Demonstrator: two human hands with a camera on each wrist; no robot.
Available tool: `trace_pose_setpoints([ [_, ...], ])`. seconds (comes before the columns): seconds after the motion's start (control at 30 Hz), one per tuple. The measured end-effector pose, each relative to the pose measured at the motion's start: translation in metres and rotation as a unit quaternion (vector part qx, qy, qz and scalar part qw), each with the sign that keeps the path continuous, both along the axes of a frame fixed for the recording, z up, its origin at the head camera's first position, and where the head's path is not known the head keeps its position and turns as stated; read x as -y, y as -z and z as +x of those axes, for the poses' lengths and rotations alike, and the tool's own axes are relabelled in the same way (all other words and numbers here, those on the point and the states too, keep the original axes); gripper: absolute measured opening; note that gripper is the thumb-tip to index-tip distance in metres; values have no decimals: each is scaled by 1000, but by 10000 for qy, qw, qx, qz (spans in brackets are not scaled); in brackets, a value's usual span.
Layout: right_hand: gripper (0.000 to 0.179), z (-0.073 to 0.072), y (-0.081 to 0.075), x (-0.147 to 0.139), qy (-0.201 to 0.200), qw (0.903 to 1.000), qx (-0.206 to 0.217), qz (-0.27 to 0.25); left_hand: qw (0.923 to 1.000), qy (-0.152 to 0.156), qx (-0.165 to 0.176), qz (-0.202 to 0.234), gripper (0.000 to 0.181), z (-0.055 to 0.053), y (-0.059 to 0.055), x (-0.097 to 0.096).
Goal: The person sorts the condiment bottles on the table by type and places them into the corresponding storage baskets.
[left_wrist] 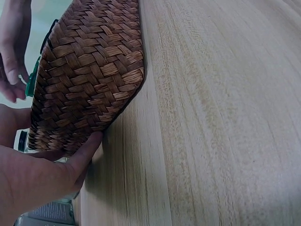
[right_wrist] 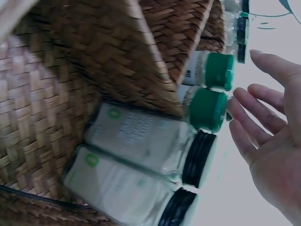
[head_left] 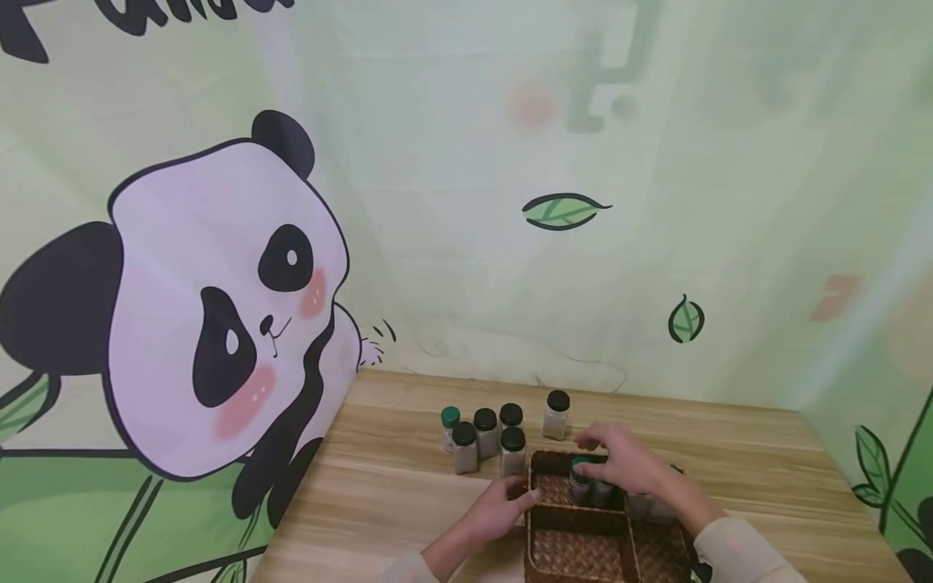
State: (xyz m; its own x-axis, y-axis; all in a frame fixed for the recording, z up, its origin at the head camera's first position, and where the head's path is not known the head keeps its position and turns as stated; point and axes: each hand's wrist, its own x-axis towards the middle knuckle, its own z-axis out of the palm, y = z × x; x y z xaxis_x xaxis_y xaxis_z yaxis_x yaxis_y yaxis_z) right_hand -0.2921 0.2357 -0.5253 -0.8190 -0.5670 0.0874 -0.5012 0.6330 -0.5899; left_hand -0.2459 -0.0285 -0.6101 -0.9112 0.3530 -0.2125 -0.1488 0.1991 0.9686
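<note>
A brown woven basket with compartments stands on the table. My left hand holds its left wall near the back corner, with fingers against the weave in the left wrist view. My right hand hovers over the back left compartment, its fingers loosely extended and apart from the lids in the right wrist view. Below it, two small jars with green lids stand side by side in that compartment. Two larger clear jars with black lids and pale labels stand in the right compartment.
Behind and left of the basket, several black-lidded jars cluster with a green-lidded jar. A single black-lidded jar stands behind the basket. A panda-printed backdrop rises at the back edge of the wooden table.
</note>
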Motion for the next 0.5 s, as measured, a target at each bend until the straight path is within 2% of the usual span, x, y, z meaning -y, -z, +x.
trace_pose_setpoints([
  [0.2,38,-6,-9,3,240,9979,-580,-127,10000,34,-9,42,51,-1,-1,-1],
  [0.5,50,-27,-22,13,906,9943,-345,-441,9998,41,-76,-164,52,-1,-1,1],
])
